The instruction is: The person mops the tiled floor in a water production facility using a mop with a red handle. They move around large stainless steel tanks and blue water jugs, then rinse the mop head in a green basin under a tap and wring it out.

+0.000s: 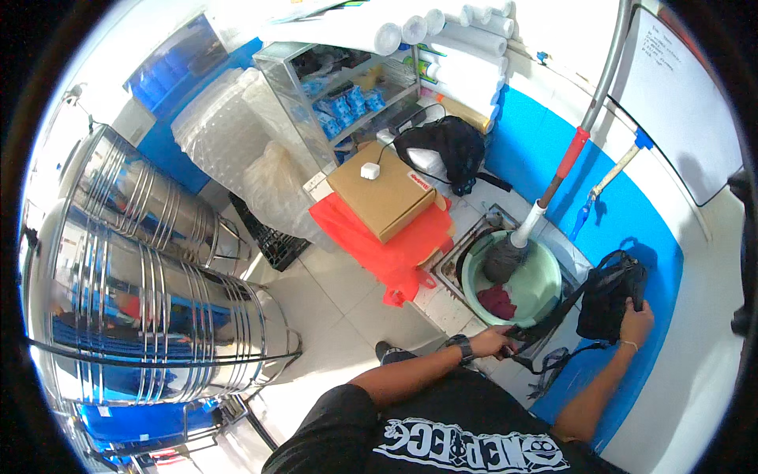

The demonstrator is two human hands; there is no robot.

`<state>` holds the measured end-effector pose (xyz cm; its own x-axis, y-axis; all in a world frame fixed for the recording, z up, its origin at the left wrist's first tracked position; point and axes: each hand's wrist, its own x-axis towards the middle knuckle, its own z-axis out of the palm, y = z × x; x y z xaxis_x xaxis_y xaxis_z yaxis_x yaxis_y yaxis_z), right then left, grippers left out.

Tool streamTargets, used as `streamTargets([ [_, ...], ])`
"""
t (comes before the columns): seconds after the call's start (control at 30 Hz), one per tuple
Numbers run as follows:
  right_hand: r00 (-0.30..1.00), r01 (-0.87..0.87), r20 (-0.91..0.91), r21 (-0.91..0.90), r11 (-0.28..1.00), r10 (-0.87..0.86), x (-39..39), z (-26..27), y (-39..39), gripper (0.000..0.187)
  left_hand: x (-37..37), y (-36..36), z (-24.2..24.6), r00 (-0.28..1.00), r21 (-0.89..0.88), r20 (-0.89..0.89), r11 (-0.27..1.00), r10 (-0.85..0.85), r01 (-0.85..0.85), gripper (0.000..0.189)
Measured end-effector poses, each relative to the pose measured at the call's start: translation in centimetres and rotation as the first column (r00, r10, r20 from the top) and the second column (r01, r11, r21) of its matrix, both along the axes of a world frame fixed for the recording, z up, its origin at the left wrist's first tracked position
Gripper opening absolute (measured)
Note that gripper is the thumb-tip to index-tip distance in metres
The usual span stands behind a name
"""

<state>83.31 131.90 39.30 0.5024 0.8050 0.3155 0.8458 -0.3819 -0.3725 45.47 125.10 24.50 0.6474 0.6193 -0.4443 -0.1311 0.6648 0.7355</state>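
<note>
A small black bag (610, 299) hangs in front of me against the blue lower wall. My right hand (636, 323) grips its right side. With my left hand (494, 342), which has a dark watch at the wrist, I hold a black strap (545, 329) that runs towards the bag. Loose strap ends dangle below, between my two hands. Just beyond the left hand is a pale green basin (542, 287) holding a dark mop head (504, 260) and a maroon cloth (497, 301).
A mop handle (571, 157) leans up from the basin towards the wall. Left of it, a cardboard box (385, 195) lies on a red bag (367, 237). Black backpack (450, 148) sits behind. Large steel tanks (166, 302) stand at left; a pipe tap (592, 195) juts from the wall.
</note>
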Motion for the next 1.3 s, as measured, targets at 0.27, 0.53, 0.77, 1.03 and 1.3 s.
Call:
streamTargets([
  [0.27,0.78,-0.426,-0.467,0.094,0.9,0.418,-18.6,8.6,-10.2,0.021,-16.8,-6.2,-3.4,0.898,0.594,-0.434,0.771,0.067,0.23,0.056],
  [0.53,0.477,-0.825,-0.642,-0.091,0.558,0.601,-36.5,6.9,-13.4,0.02,-29.6,-16.9,-2.4,0.809,0.485,-0.571,0.852,0.136,0.199,0.072],
  [0.77,0.447,-0.88,-0.592,-0.157,0.448,0.67,-48.3,2.2,-13.2,0.025,-39.4,-21.7,-7.8,0.557,0.462,-0.631,0.838,0.54,-0.29,0.041],
  [1.03,0.342,-0.898,-0.617,0.008,0.44,0.709,-55.9,-6.8,-13.9,0.041,-47.2,-32.0,-10.1,0.452,0.225,-0.766,0.849,0.457,-0.477,0.076],
  [1.3,0.284,-0.914,-0.775,-0.042,0.403,0.564,-63.2,-14.5,-16.2,0.059,-44.1,-32.8,-5.5,0.021,-0.176,-0.053,0.012,0.998,-0.984,0.058],
])
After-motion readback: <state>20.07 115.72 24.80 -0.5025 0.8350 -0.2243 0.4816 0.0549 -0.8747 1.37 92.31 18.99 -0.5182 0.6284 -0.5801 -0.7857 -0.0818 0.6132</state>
